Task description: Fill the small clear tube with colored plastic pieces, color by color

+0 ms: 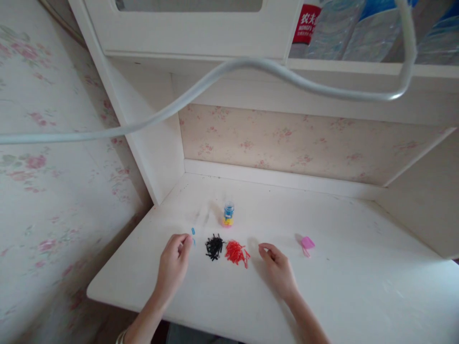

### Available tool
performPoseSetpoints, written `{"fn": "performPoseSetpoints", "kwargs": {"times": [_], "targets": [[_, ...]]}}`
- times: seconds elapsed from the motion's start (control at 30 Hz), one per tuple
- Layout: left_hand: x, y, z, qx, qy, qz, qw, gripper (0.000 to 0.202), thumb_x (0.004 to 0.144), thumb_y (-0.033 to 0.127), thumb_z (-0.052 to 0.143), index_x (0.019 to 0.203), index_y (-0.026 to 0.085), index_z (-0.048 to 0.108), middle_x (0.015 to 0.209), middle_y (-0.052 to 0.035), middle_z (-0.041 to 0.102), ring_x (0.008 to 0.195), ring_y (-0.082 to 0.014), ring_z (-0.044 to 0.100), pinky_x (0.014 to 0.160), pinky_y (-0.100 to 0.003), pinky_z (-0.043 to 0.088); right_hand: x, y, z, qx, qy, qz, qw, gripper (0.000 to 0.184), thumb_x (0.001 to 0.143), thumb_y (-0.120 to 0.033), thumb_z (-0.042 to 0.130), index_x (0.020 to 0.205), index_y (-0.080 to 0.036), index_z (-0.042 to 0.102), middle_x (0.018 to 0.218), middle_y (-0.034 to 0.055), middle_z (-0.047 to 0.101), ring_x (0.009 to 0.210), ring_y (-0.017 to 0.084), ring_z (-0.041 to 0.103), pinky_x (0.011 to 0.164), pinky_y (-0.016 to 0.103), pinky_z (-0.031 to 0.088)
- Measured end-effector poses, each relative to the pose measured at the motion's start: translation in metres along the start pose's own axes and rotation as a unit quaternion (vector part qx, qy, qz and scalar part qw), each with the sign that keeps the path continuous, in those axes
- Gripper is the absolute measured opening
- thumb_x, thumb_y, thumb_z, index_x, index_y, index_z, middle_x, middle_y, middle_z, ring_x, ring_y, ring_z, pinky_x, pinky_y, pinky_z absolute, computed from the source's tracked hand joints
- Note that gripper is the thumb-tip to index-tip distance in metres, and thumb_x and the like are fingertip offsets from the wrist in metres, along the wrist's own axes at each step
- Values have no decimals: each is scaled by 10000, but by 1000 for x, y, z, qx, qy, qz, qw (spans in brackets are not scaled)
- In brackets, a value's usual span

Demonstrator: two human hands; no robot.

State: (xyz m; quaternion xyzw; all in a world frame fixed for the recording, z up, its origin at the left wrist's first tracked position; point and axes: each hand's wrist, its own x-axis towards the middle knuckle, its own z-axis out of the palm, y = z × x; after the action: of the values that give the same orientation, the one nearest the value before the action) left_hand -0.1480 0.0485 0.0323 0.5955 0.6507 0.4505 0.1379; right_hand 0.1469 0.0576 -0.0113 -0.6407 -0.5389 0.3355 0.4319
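Note:
My left hand (174,260) is over the table's left part, thumb and index finger pinched together. A blue paper clip (193,231) lies just past its fingertips, and another small light-blue piece (194,242) shows right beside them. Whatever the pinch holds, if anything, is hidden. To its right sit a pile of black clips (214,247) and a pile of red clips (235,252), side by side. My right hand (278,268) hovers right of the red pile with fingers curled and tips together; nothing can be made out in them. Behind the piles stands a small clear jar (228,214) with blue, yellow and pink contents.
A pink tag-like piece (307,242) with a loop lies on the white table (358,286) at right. A white cable (251,64) crosses the view in front of the cabinet (201,36). Bottles (333,28) fill the upper right shelf. A flowered wall (53,215) borders the left.

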Motion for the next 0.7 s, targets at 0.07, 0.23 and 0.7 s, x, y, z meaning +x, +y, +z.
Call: {"fn": "performPoseSetpoints", "kwargs": {"times": [0.07,0.23,0.7], "targets": [[19,27,9,-11,-5,41,999,292,891,441,438,838,199,593,812,-21,618,672,-142,560,658,-263,445,-7,4,1,-22,-1,-21,1000,422,809,-537,495,914,-171,677,516,-64,356,493,104,344,473,219,247],[64,77,44,-38,-11,108,993,260,902,375,437,866,191,616,846,-25,618,721,-131,563,677,-248,439,-8,1,3,-56,-23,-38,997,408,848,-513,449,920,-182,677,513,-66,335,488,102,336,482,217,241],[90,81,86,7,-23,113,993,239,885,325,449,888,194,649,882,-41,635,759,-151,573,723,-272,444,-3,4,0,-60,-39,-57,996,369,858,-448,458,920,-168,691,506,-62,379,467,86,345,466,205,245]]}}
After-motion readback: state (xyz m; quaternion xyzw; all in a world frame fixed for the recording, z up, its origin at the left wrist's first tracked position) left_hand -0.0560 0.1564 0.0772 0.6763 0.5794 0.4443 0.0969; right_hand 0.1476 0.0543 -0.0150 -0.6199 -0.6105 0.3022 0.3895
